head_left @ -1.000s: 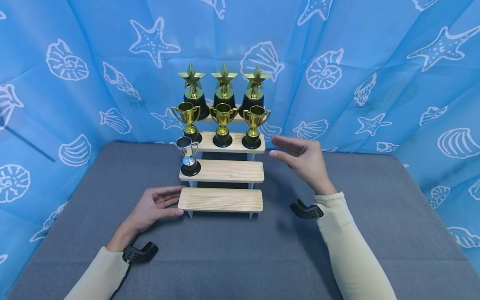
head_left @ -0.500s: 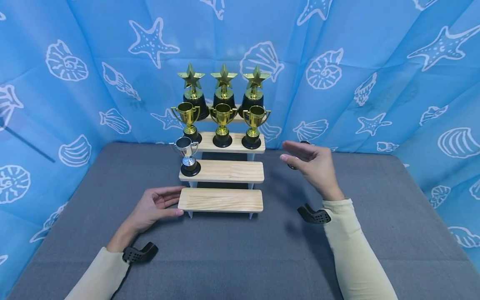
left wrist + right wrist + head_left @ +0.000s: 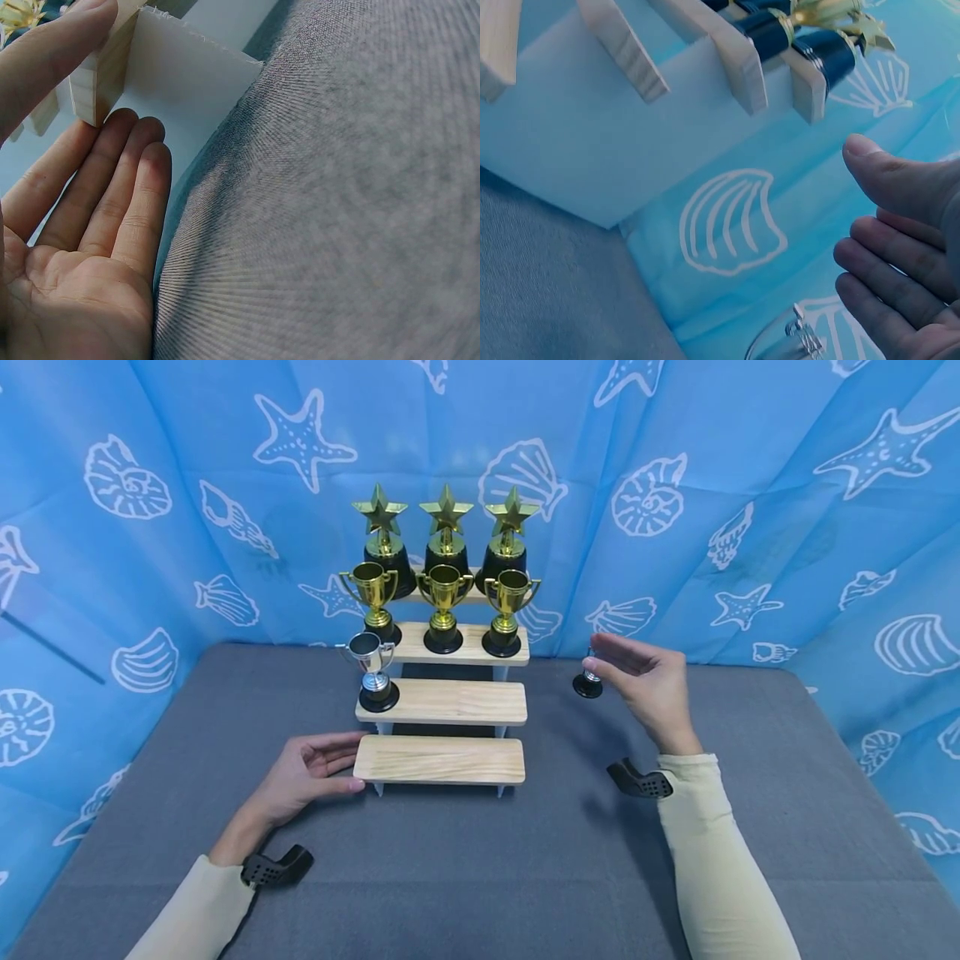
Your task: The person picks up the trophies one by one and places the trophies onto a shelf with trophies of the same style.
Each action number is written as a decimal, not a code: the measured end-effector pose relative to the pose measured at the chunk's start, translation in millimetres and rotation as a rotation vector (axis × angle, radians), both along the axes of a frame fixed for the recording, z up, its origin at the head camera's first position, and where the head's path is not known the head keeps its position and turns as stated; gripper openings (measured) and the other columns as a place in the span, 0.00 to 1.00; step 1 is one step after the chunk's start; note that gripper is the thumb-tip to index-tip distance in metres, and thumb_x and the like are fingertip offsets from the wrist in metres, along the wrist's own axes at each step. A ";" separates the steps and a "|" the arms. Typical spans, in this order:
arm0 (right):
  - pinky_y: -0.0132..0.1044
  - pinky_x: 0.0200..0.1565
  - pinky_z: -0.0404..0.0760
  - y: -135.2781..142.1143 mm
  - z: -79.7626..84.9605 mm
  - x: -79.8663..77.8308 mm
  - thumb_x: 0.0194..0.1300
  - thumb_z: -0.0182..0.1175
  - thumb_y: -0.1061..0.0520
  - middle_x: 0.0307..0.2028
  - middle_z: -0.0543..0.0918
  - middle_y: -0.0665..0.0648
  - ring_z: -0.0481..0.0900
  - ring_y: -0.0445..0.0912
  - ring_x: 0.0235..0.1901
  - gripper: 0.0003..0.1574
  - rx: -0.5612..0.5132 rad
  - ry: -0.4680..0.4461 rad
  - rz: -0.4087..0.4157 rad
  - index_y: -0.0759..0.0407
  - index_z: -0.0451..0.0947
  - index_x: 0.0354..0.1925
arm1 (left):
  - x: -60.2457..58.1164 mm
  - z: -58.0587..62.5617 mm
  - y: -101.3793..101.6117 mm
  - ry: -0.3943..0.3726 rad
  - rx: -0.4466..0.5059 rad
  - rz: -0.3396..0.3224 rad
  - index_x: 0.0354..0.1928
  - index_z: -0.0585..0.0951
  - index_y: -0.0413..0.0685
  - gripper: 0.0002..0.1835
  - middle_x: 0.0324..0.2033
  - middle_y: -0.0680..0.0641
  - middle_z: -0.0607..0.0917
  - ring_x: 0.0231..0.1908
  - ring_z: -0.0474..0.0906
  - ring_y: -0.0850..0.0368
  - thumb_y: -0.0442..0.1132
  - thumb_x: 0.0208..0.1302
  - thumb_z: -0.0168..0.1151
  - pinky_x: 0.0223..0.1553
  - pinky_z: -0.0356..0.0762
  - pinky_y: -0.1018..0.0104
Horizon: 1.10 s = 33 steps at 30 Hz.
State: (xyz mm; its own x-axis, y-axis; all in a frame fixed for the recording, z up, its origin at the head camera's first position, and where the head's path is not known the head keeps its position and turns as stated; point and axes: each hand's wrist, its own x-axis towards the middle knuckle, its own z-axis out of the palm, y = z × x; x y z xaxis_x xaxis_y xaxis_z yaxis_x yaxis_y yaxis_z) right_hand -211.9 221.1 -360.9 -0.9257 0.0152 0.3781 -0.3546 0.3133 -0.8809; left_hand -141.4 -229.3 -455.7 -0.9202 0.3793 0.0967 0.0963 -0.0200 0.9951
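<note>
A tiered wooden display stand (image 3: 441,758) holds gold star trophies (image 3: 447,518) on its top tier and gold trophy cups (image 3: 445,589) below. One silver trophy cup (image 3: 377,672) stands at the left of the third tier. My left hand (image 3: 303,781) pinches the left end of the lowest board, thumb at its front corner and forefinger at the back. Right of the stand, my right hand (image 3: 645,689) overlaps another silver cup (image 3: 587,685), hiding its bowl. The right wrist view shows the thumb and fingers (image 3: 900,262) apart with nothing between, and a silver cup (image 3: 784,346) below.
A grey cloth (image 3: 465,877) covers the table. Behind it hangs a blue curtain (image 3: 720,452) with white shells and starfish. A white side panel (image 3: 645,135) supports the boards. Both wrists wear black camera mounts (image 3: 637,779).
My right hand has moved right, away from the stand, and the silver cup's black base and stem now show beside its fingers. My left hand keeps its place on the board.
</note>
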 end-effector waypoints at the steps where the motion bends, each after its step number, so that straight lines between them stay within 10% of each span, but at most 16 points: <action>1: 0.30 0.52 0.85 1.1 -0.2 -0.5 0.60 0.75 0.60 0.53 0.85 0.66 0.85 0.45 0.53 0.27 -0.008 0.000 -0.006 0.65 0.83 0.57 | 0.1 0.3 -0.2 0.001 -0.001 -0.001 0.66 0.66 0.18 0.37 0.62 0.31 0.77 0.57 0.81 0.58 0.19 0.55 0.71 0.60 0.80 0.63; 33: 0.38 0.63 0.80 31.7 -16.1 -17.0 0.55 0.79 0.58 0.56 0.84 0.62 0.82 0.48 0.58 0.36 -0.007 0.007 -0.195 0.64 0.80 0.61 | -0.3 1.7 0.2 0.003 -0.005 -0.008 0.66 0.67 0.20 0.37 0.61 0.39 0.79 0.57 0.81 0.57 0.20 0.54 0.71 0.60 0.80 0.62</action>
State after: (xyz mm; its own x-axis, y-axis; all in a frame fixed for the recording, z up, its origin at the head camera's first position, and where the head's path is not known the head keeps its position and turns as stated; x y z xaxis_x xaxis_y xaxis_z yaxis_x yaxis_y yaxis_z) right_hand -228.9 252.8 -377.0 -0.9024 0.1964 0.3836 -0.2938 0.3708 -0.8810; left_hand -141.7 -229.2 -453.9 -0.9169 0.3872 0.0972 0.0988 -0.0157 0.9950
